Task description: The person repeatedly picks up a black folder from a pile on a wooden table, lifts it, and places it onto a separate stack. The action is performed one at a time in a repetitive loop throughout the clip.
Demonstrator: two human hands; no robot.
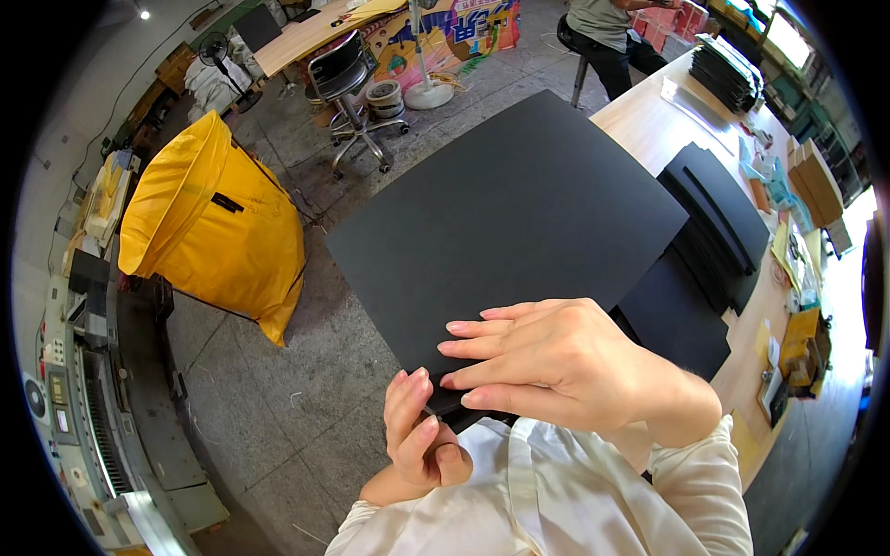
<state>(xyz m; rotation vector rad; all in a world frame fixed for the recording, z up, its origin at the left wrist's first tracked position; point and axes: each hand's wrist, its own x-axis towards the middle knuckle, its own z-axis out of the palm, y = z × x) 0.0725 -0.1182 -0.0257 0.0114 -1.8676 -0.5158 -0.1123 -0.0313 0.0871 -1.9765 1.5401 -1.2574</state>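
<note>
A large black sheet [519, 204] spreads in front of me, reaching over the floor on the left and the table on the right. My right hand [565, 361] lies across its near edge, palm down, fingers stretched out flat and pointing left. At the sheet's near left corner, my left hand [422, 435] is curled with its palm turned up, the fingers closed around the dark edge. A narrow dark strip [447, 400] shows between the two hands; whether it is a folded part of the sheet I cannot tell.
More black sheets [714, 213] lie stacked on the wooden table [630, 120] to the right, with another dark stack [728, 74] farther back. A yellow sack [213, 232] stands on the floor at left, near a machine [83, 417]. Beyond are an office chair [343, 83] and a seated person [603, 37].
</note>
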